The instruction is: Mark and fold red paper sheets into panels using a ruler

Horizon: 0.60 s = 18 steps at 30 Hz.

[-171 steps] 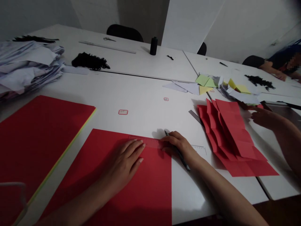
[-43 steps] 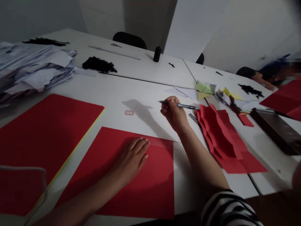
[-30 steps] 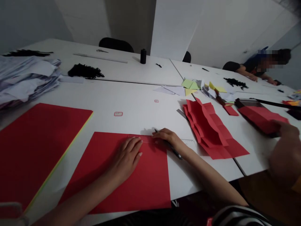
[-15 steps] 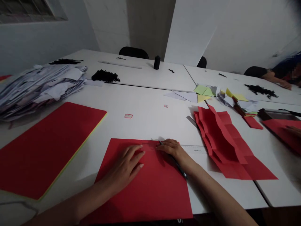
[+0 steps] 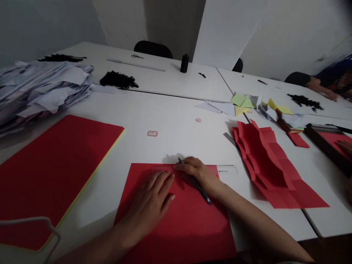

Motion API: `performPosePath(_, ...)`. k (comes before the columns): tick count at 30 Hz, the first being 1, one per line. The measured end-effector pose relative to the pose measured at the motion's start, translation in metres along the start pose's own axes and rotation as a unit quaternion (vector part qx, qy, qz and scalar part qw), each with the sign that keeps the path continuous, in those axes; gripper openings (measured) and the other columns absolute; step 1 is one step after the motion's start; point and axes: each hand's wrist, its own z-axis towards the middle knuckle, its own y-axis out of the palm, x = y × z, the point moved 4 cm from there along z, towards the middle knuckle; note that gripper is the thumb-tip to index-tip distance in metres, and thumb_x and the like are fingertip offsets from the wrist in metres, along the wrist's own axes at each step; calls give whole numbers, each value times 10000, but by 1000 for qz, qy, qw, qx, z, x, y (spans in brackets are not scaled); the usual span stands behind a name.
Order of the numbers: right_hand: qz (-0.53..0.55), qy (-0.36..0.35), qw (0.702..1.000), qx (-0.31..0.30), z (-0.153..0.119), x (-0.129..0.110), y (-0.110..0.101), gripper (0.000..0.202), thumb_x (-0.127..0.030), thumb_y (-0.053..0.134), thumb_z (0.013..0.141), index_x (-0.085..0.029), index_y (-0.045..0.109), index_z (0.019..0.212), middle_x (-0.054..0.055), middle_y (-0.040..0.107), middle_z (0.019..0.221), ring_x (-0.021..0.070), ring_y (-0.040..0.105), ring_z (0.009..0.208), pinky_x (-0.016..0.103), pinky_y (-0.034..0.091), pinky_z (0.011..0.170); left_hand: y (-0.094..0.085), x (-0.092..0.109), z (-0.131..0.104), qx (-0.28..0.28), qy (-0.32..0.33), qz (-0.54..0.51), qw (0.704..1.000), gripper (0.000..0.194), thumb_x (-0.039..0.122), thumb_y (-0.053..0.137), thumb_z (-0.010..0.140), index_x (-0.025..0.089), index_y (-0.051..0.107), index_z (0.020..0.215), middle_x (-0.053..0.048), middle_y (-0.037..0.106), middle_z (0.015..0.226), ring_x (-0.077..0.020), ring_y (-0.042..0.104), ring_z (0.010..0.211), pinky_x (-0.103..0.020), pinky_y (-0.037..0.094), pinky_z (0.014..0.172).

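Note:
A sheet of red paper [image 5: 198, 227] lies on the white table in front of me. Across its far edge rests a clear plastic ruler [image 5: 227, 169], its right end sticking out past the paper. My left hand [image 5: 154, 198] is laid on the sheet with fingers stretched out, the fingertips at the ruler's near edge. In my right hand [image 5: 196, 174] is a dark pen [image 5: 202, 192], gripped with its tip pointing away near the paper's far edge. The pen's middle is hidden by my fingers, and I cannot tell whether its tip touches the paper.
Left lies a red stack [image 5: 60, 157] with a yellow edge, behind it heaped white papers [image 5: 49, 88]. Folded red paper [image 5: 264, 161] stands right, near paper scraps [image 5: 242, 101]. Another person's hand [image 5: 345, 146] is at a dark-framed tool [image 5: 327, 146]. Black cord bundles [image 5: 118, 80] lie farther back.
The ruler has slid left along the paper's far edge. My right hand has moved left with the pen. At the right, the other person's red paper now lies within the dark-framed tool.

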Motion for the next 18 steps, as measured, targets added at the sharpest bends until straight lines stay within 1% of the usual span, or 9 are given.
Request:
performPosePath(4, -10, 49, 998, 32, -13, 11, -12, 301, -235, 548, 937, -260, 560, 1236, 56, 618, 983, 218, 543, 948, 396, 469, 827, -1, -1, 1, -22, -18, 3, 1000, 461, 369, 461, 961, 198, 459, 1388, -96, 503, 1393, -291, 465, 1260, -481, 459, 1000)
performPosePath(7, -10, 72, 997, 33, -20, 19, -15, 297, -264, 561, 930, -270, 554, 1227, 52, 611, 970, 216, 541, 929, 397, 461, 815, -1, -1, 2, -27, -17, 2, 999, 445, 370, 454, 963, 188, 478, 1368, -101, 511, 1380, -284, 469, 1252, -470, 467, 991)
performPosePath(11, -6, 72, 997, 19, -20, 22, -14, 286, -311, 547, 938, -286, 548, 1223, 48, 602, 950, 219, 535, 922, 396, 451, 803, -2, -3, 4, -25, -20, -4, 999, 454, 377, 460, 960, 191, 466, 1375, -93, 494, 1399, -278, 463, 1262, -460, 461, 1004)
performPosePath(18, -19, 68, 996, 46, -18, 24, -10, 267, -344, 553, 937, -268, 576, 1191, 47, 610, 931, 209, 542, 897, 384, 439, 792, -3, -3, 4, -15, -10, 13, 1000, 488, 395, 476, 951, 161, 450, 1378, -101, 488, 1414, -273, 438, 1290, -439, 434, 1033)
